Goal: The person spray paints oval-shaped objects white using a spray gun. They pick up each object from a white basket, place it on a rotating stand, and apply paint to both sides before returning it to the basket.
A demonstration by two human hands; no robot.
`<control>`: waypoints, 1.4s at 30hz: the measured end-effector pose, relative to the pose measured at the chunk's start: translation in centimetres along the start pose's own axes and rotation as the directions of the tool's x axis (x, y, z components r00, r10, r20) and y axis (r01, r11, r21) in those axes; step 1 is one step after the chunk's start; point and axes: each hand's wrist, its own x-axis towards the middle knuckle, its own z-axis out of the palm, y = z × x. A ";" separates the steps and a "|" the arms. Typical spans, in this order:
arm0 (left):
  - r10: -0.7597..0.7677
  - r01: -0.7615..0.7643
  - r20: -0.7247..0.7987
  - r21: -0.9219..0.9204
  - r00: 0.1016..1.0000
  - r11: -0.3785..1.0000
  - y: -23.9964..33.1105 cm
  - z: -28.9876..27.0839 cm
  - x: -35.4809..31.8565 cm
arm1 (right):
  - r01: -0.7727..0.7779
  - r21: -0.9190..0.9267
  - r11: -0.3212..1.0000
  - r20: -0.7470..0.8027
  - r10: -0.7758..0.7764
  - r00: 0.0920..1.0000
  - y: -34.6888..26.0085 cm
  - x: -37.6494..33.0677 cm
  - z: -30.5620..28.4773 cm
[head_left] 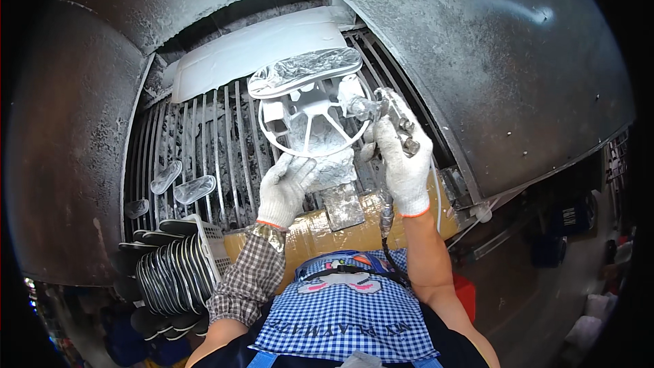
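My right hand, in a white knit glove with an orange cuff, is closed round a metal spray gun with a cloudy, coated cup at its front. The gun points left over a white-coated spoked wheel. On the wheel's far side rests a sole-shaped piece with a shiny, foil-like top and pale edge. My left hand, gloved the same way, is at the wheel's near rim, thumb apart from the fingers. Its fingertips seem to touch the rim; any grip is unclear.
Metal slats form the booth floor between powder-dusted walls. A white board lies behind the wheel. Several clear sole-shaped pieces lie left. A white basket holds stacked dark soles. Tan-covered ledge in front; hose at right.
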 end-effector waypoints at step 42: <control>-0.045 0.048 0.047 -0.073 0.998 0.996 -0.3 1.4 0.7 | -0.001 -0.156 0.988 -0.046 -0.006 0.999 -4.9 -4.6 -3.4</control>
